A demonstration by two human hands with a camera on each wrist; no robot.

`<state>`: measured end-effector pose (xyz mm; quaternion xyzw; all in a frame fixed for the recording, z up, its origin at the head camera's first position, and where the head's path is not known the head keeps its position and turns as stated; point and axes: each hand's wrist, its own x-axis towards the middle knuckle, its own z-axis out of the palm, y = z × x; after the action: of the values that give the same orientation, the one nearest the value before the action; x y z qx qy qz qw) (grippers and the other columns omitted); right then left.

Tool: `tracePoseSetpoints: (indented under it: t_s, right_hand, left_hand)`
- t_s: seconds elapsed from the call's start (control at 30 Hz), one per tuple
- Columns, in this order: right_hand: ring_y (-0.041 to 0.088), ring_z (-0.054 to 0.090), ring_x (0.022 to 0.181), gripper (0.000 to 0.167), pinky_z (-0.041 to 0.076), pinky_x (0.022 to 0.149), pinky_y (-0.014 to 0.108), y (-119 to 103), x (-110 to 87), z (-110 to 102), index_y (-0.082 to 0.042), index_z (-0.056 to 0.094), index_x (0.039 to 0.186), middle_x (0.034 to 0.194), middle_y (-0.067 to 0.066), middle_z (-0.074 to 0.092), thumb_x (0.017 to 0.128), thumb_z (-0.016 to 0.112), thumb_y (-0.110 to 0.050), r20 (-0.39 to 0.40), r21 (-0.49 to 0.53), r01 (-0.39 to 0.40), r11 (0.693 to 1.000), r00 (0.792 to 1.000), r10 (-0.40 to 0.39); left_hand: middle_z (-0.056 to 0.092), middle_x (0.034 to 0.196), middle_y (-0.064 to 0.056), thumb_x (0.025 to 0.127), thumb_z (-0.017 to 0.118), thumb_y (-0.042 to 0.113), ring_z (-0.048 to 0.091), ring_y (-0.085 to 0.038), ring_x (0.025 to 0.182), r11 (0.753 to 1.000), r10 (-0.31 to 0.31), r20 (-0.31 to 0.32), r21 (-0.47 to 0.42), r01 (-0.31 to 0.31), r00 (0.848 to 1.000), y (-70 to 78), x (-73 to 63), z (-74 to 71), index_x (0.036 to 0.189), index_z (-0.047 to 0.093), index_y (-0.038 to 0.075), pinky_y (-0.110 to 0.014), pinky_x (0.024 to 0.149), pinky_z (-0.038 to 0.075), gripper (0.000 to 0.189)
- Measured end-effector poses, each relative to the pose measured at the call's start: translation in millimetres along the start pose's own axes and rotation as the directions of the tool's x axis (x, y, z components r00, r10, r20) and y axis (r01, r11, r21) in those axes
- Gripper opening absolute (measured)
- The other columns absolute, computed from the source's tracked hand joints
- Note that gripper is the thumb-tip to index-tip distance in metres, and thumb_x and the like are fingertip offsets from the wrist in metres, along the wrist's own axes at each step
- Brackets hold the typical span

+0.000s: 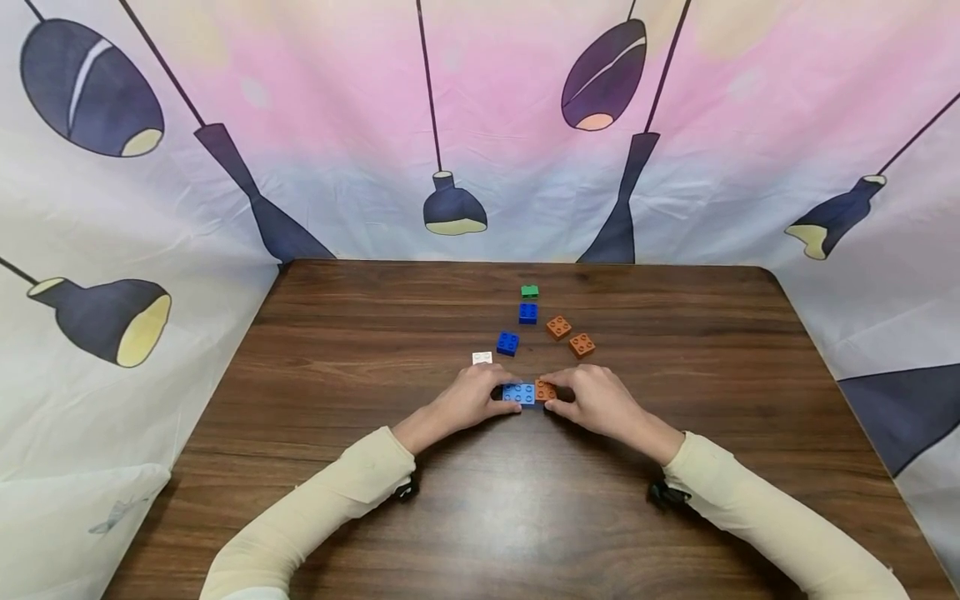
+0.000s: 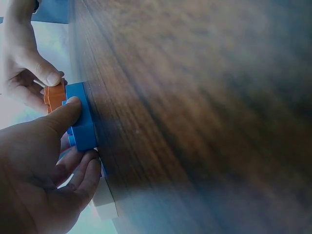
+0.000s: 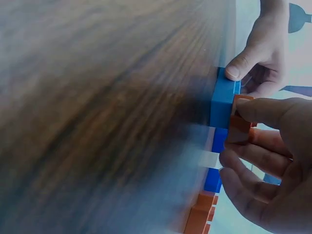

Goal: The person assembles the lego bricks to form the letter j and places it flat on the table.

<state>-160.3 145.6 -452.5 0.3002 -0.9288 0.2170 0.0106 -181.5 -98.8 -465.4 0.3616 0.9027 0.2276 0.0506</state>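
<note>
A light blue toy building brick (image 1: 517, 394) rests on the table, studs up, pinched between the thumb and fingers of my left hand (image 1: 474, 395). My right hand (image 1: 597, 400) pinches an orange brick (image 1: 545, 390) at the blue brick's right end. From the left wrist, the orange brick (image 2: 55, 97) appears on the studded side of the blue brick (image 2: 85, 119), overlapping its far end. Seen from the right wrist, the thumb presses on the side of the orange brick (image 3: 239, 126). Whether the two are fully pressed together, I cannot tell.
Beyond the hands lie a white brick (image 1: 482, 357), two dark blue bricks (image 1: 507, 343), two more orange bricks (image 1: 581, 345) and a green brick (image 1: 529, 292). They stand on the brown wooden table (image 1: 360, 333). A printed cloth (image 1: 360, 167) hangs behind it.
</note>
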Motion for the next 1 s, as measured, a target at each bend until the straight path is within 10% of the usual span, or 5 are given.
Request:
tracePoseSetpoints:
  t_s: [0.27, 1.0]
  right_hand:
    - [0.019, 0.069, 0.099, 0.052, 0.056, 0.082, 0.043, 4.5, 5.9, -1.6, -0.01, 0.071, 0.127, 0.119, 0.006, 0.073, 0.084, 0.086, -0.035, 0.048, 0.088, -0.069, 0.994, 0.997, 0.065]
    - [0.009, 0.058, 0.077, 0.041, 0.046, 0.068, 0.031, 6.4, 11.8, 19.7, -0.01, 0.074, 0.114, 0.092, -0.003, 0.07, 0.08, 0.09, -0.028, 0.051, 0.214, -0.154, 0.965, 0.988, 0.146]
  left_hand:
    - [0.073, 0.109, -0.006, 0.093, 0.077, 0.032, 0.068, -0.016, 0.096, 1.0, 0.006, -0.008, 0.009, -0.006, 1.0, -2.0, 0.7, 1.3, 0.123, 0.073, 0.006, -0.036, 0.083, 0.056, 0.041]
    - [0.073, 0.111, -0.005, 0.093, 0.077, 0.032, 0.067, -0.014, 0.096, 1.0, 0.005, 0.004, 0.01, -0.005, 1.0, -1.4, -0.2, 1.3, 0.124, 0.072, 0.007, -0.033, 0.081, 0.055, 0.04]
